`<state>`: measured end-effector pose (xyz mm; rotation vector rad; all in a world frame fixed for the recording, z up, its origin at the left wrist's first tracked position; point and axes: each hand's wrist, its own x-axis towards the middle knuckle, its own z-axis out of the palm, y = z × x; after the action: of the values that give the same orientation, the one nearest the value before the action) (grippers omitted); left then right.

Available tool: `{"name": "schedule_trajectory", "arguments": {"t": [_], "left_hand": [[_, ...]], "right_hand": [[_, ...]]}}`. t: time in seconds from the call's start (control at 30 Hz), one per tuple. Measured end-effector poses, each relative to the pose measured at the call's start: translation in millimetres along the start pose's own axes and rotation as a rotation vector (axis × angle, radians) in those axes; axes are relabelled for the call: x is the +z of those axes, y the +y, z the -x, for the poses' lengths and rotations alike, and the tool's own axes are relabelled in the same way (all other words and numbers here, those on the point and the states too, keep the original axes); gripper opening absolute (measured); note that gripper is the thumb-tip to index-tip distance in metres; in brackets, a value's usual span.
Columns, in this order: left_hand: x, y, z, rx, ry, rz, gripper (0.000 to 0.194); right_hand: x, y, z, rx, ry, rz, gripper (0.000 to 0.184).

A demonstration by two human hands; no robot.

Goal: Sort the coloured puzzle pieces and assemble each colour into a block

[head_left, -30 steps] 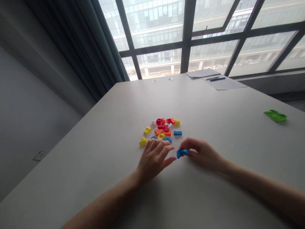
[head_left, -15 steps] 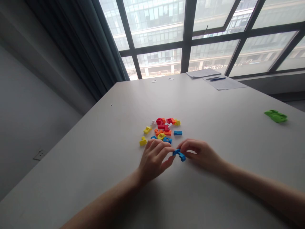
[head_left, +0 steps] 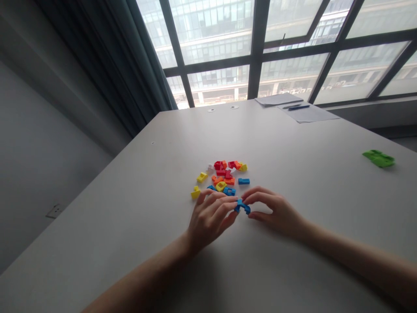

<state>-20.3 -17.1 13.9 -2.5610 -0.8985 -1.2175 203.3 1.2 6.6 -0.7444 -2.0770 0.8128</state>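
Between my two hands are small blue plastic puzzle pieces (head_left: 243,205), notched and set at an angle to each other; whether they are joined I cannot tell. My left hand (head_left: 210,217) pinches them from the left with thumb and fingertips. From the right, the thumb and index finger of my right hand (head_left: 275,208) close on the other end. Just beyond my left fingers lie a notched blue block (head_left: 230,191) and a yellow block (head_left: 220,186). Another blue block (head_left: 243,181) rests apart, beyond my right fingertips. My left hand partly hides one more blue block (head_left: 211,188).
Red blocks (head_left: 220,173), orange blocks (head_left: 229,181) and several yellow and white ones form a loose pile on the white table (head_left: 137,208). A green item (head_left: 378,158) lies at the right. Papers (head_left: 309,115) and pens (head_left: 299,108) are by the window.
The blue pieces have turned between my fingers and moved slightly up and left. My right thumb and index finger have spread wider around them. The pile has stayed put.
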Motion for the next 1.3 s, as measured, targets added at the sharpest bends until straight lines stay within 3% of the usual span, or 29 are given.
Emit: {"name": "schedule_trajectory", "arguments": {"t": [0.27,0.43,0.67,0.77,0.87,1.03,1.3], "left_hand": [[0.8,-1.1,-1.1,-0.053,-0.089,0.025,0.020],[3.0,-3.4,0.7,-0.075,-0.141,0.008,0.036],[3.7,-4.5,2.2,-0.067,-0.165,-0.003,0.032],[3.0,-6.3,3.1,-0.091,-0.209,-0.013,0.036],[2.7,-8.0,4.7,-0.135,-0.239,-0.032,0.035],[4.1,-8.9,7.7,-0.155,-0.263,-0.051,0.027],[4.4,-9.1,7.7,-0.204,-0.284,-0.060,0.029]], "right_hand": [[-4.9,1.3,1.7,0.063,0.056,0.079,0.012],[-5.3,1.8,2.3,0.012,0.040,0.145,0.010],[-3.4,3.2,2.7,-0.046,0.040,0.267,0.011],[-16.0,11.1,-0.4,-0.038,0.077,0.324,0.013],[-42.7,31.2,-3.4,0.026,0.205,0.422,0.017],[-86.7,73.5,1.1,0.247,0.324,0.513,0.024],[-91.9,90.7,5.2,0.345,0.275,0.533,0.026]]}}
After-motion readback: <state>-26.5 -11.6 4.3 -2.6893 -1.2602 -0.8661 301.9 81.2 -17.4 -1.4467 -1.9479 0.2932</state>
